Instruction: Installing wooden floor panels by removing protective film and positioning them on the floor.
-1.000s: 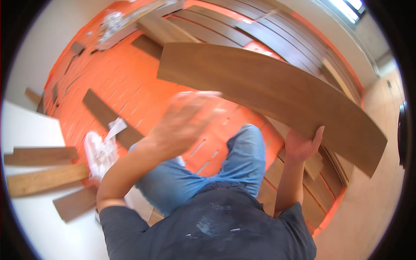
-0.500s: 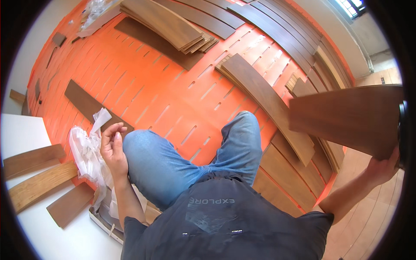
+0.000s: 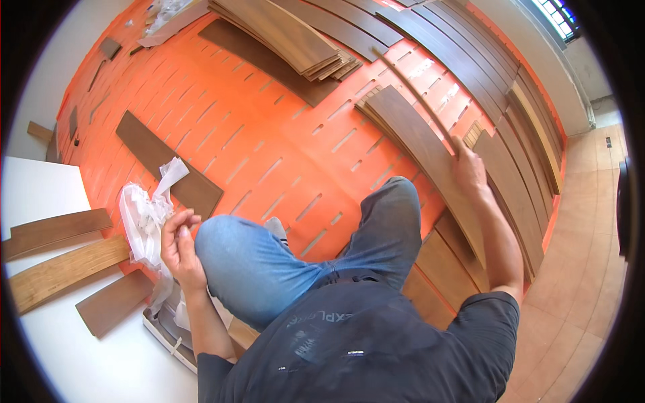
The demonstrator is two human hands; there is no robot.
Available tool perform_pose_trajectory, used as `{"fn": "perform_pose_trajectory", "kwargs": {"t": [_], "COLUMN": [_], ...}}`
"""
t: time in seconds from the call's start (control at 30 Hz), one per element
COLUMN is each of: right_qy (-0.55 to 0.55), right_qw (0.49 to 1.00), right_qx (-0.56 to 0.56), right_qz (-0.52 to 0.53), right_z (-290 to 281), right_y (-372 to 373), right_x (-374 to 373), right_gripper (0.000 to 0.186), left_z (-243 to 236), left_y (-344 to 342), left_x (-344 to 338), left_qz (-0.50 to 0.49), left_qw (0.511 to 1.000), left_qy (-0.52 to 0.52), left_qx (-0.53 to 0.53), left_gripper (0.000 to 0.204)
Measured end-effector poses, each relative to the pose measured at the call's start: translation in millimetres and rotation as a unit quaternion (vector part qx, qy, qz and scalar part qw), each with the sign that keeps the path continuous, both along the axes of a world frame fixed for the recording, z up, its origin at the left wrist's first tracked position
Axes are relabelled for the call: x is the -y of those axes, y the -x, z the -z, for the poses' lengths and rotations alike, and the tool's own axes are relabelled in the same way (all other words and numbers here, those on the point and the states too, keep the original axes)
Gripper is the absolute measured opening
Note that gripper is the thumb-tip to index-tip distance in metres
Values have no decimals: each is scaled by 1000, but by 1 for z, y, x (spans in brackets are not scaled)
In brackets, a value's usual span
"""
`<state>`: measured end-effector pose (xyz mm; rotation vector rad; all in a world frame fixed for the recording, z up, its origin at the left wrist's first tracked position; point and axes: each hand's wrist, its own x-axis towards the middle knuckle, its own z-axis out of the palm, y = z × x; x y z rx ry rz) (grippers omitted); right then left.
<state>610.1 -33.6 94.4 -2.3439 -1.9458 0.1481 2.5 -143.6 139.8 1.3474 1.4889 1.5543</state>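
One thin brown plank [image 3: 410, 94] stands on its edge under the right hand [image 3: 468, 169], which grips its near end. It rests on a wider plank [image 3: 430, 158] lying on the orange floor mat [image 3: 269, 134]. More planks [image 3: 289, 30] are stacked farther off. The left hand [image 3: 176, 238], fingers curled loosely, touches white plastic wrap [image 3: 144, 215] beside the bent knee [image 3: 235, 248].

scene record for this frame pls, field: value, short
left hand: raised, fingers curled, beside crumpled clear plastic wrap
right hand: grip on a thin dark plank held on edge over the laid planks
surface: orange slotted underlay
stack of planks: far side
loose offcuts: on white floor, person's left
posture: kneeling, blue jeans
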Motion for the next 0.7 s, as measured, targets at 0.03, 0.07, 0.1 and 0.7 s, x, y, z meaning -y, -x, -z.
{"fn": "perform_pose_trajectory", "kwargs": {"t": [0.03,0.07,0.1,0.7], "right_qy": [9,18,45,72], "right_qw": [1000,998,997,993], "right_qx": [28,57,57,94], "right_qz": [-1,1,28,-7], "right_z": [30,56,72,232], "right_y": [-12,-23,-24,-39], "right_x": [-4,-8,-14,-35], "right_gripper": [48,49,49,66], "left_z": [0,1,3,0], "left_y": [3,8,14,37], "left_x": [5,9,15,50], "left_qz": [-11,-9,-18,-96], "left_qw": [1000,1000,1000,995], "left_qy": [-7,-7,-4,-11], "left_qx": [-5,-7,0,-7], "left_gripper": [26,26,26,29]}}
